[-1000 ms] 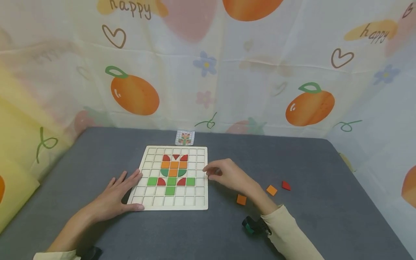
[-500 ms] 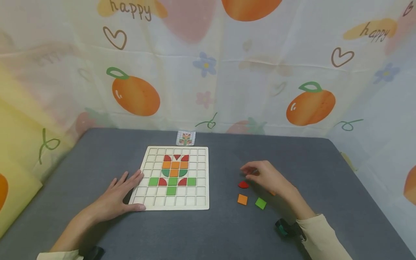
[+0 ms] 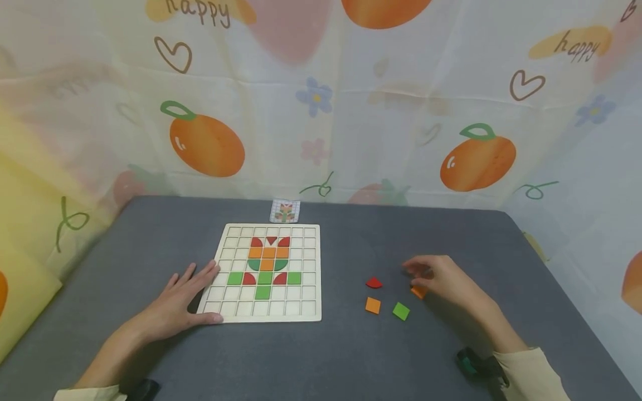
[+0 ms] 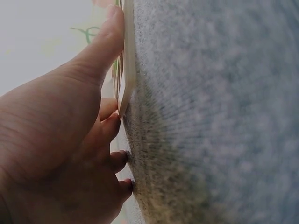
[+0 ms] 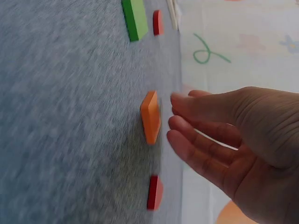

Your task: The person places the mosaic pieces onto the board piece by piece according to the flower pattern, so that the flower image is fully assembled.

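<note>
A white gridded board (image 3: 306, 307) bears a tulip-like pattern of red, orange and green pieces (image 3: 267, 265). My left hand (image 3: 170, 306) rests at its left edge, fingers spread, the thumb (image 4: 103, 44) on the near corner. To the right of the board, my right hand (image 3: 446, 275) hovers over an orange square tile (image 3: 418, 292). In the right wrist view, its loosely bent fingers (image 5: 196, 148) stand apart from that orange tile (image 5: 150, 117) and hold nothing. A red piece (image 5: 155, 192) lies beyond the tile; the hand hides it in the head view.
Left of my right hand lie a red rounded piece (image 3: 374, 283), another orange square (image 3: 373, 305) and a green square (image 3: 400, 311). A small pattern card (image 3: 285, 211) lies behind the board. The grey table (image 3: 321, 362) ends at a printed curtain (image 3: 381, 128).
My right hand has moved right, from the board's right edge to above the orange tile. A red piece and the green tile came into view as it passed. The left hand stays put.
</note>
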`<move>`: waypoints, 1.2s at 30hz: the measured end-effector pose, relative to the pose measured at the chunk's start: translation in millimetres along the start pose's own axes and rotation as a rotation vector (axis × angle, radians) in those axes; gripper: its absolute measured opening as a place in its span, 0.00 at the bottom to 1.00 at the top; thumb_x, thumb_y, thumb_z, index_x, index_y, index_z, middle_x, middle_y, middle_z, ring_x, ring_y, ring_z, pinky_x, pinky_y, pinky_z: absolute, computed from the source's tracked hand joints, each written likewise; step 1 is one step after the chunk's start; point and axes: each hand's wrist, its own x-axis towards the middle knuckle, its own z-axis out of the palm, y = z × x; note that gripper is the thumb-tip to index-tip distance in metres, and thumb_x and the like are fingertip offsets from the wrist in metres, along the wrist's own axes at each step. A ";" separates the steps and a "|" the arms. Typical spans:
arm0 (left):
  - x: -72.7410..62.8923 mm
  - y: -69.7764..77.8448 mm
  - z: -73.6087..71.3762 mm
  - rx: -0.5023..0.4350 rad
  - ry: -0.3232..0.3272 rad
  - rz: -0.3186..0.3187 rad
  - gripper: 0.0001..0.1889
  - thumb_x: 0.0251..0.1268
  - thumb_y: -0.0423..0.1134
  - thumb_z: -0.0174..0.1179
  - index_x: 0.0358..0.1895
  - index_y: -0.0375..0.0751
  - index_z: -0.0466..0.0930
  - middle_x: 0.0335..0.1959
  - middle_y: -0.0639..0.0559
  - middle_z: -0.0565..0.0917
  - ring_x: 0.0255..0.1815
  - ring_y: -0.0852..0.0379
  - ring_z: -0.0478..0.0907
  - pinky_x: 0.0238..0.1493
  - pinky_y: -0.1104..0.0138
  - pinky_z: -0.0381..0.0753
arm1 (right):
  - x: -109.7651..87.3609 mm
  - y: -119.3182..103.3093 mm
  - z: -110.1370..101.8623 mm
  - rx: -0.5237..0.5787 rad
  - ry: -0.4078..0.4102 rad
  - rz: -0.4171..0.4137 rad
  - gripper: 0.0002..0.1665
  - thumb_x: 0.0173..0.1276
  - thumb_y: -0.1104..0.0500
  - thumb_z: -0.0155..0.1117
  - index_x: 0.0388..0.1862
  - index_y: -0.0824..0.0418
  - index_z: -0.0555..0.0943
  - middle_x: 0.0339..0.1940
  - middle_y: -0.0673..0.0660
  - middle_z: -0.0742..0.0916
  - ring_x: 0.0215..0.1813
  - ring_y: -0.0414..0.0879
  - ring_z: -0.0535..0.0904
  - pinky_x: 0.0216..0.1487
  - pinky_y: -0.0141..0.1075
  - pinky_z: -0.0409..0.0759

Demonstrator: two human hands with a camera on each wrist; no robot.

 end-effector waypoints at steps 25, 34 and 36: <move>0.5 -2.2 1.8 -0.003 0.031 0.047 0.57 0.47 0.66 0.69 0.77 0.39 0.55 0.78 0.39 0.54 0.75 0.24 0.41 0.67 0.32 0.38 | -19.2 -2.1 -1.8 -0.015 0.027 -0.008 0.20 0.56 0.69 0.74 0.50 0.65 0.84 0.37 0.49 0.86 0.38 0.42 0.82 0.39 0.34 0.82; 0.3 -1.8 1.5 0.005 0.020 0.022 0.58 0.46 0.69 0.67 0.77 0.40 0.54 0.78 0.39 0.53 0.75 0.25 0.40 0.67 0.32 0.38 | -11.1 -8.9 -1.6 0.001 -0.009 -0.034 0.19 0.57 0.72 0.71 0.49 0.66 0.84 0.34 0.48 0.84 0.35 0.39 0.81 0.37 0.32 0.82; -1.1 -2.2 1.8 0.005 0.023 0.020 0.58 0.46 0.69 0.67 0.77 0.40 0.54 0.78 0.39 0.53 0.75 0.25 0.40 0.67 0.32 0.38 | -7.7 -10.7 -1.4 -0.005 -0.002 -0.048 0.19 0.58 0.72 0.70 0.49 0.67 0.84 0.34 0.48 0.84 0.35 0.38 0.81 0.37 0.33 0.82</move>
